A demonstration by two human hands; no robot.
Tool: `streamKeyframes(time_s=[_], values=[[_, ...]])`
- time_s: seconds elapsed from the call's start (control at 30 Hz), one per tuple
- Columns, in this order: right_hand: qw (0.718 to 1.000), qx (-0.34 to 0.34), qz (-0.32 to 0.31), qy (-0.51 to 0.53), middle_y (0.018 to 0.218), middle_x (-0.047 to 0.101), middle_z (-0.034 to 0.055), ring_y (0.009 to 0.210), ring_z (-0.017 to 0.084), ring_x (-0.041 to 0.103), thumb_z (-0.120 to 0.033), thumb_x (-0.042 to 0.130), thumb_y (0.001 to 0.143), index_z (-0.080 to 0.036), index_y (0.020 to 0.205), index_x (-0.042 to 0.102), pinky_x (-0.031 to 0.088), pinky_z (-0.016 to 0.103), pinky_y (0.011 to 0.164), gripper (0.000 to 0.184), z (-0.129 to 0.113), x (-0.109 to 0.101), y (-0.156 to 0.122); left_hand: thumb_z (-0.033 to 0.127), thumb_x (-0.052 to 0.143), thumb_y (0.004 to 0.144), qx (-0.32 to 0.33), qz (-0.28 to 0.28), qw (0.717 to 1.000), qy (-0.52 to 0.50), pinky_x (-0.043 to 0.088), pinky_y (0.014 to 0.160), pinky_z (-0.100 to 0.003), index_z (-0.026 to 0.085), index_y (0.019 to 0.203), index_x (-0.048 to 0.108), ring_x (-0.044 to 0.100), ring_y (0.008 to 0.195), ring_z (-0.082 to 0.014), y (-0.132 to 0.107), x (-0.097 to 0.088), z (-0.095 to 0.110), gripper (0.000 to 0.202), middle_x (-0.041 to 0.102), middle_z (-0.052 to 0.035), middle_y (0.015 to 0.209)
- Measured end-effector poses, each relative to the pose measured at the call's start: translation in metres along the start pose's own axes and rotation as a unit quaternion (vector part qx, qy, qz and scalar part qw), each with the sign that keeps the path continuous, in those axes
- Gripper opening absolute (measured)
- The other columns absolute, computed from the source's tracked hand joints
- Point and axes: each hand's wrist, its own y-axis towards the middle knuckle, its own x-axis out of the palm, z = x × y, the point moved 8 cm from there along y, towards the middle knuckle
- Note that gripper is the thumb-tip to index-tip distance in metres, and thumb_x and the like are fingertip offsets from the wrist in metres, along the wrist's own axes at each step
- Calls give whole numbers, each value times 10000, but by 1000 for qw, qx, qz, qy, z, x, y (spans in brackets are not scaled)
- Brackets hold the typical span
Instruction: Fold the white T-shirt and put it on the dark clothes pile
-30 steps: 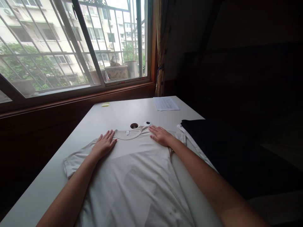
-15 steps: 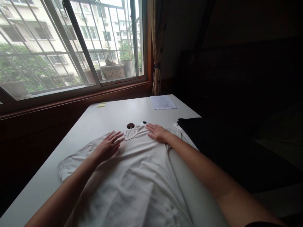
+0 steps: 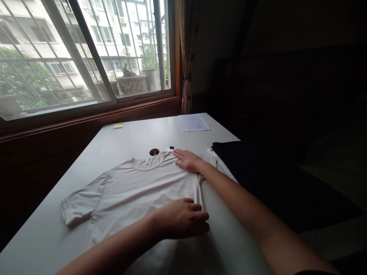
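A white short-sleeved T-shirt (image 3: pixel 143 191) lies spread on the white table (image 3: pixel 137 131), its neckline and small label at the far end. My right hand (image 3: pixel 187 160) rests flat on the shirt's right shoulder, fingers stretched out. Over the shirt's right side edge is my left hand (image 3: pixel 183 219), knuckles up and fingers curled inward. Its fingertips are hidden, so I cannot make out whether fabric is between them. The lower part of the shirt is partly behind my left forearm and in shadow.
Beside the shirt on the right lies dark folded cloth (image 3: pixel 275 183) with a white edge. A round hole (image 3: pixel 154 152) and a small white round object (image 3: pixel 171 148) are beyond the collar. Farther back are printed papers (image 3: pixel 194 123) and yellow sticky notes (image 3: pixel 118 125). A window is behind.
My left hand has left the collar's left side and moved toward me and to the right, its fingers now curled. My right hand stays on the right shoulder.
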Motion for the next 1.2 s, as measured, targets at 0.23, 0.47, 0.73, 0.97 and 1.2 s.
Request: streamKeyframes(time_s=[0.23,0.47,0.73,0.97,1.2], values=[[1000,-3,1,3,1688,239,26,1559,256,204,-578,336,1021,-253,1619,299,157,464,1265,682,0,-1,0,228,459,1048,-19,12,1000,-11,395,653,-333,203,742,519,490,687,-156,-48,-7,-2,312,562,-19,781],[1000,-3,2,6,1691,230,17,1559,251,202,-592,329,1017,-260,1621,292,166,467,1261,690,0,-2,-1,244,553,990,0,11,1000,12,366,602,-355,216,755,482,475,681,-172,-59,-8,2,247,535,-24,789],[1000,-9,6,16,1673,289,27,1540,258,262,-611,397,991,-264,1604,340,197,449,1256,707,3,-5,2,180,494,976,-69,29,995,-61,452,625,-297,216,851,490,516,733,-171,-69,5,-3,130,588,-51,888],[988,-31,150,-9,1473,573,96,1386,270,463,-332,478,980,-183,1374,623,311,433,1203,445,-21,-40,-16,113,448,939,-155,121,972,-129,490,690,-257,196,993,549,575,756,-150,-88,1,-17,142,630,-73,986],[976,101,160,109,849,673,61,791,209,600,-311,480,980,-196,855,662,481,332,773,249,-63,-66,-93,147,461,960,-164,104,971,-140,489,674,-249,203,1007,560,571,744,-145,-91,5,-19,123,628,-65,1011]])
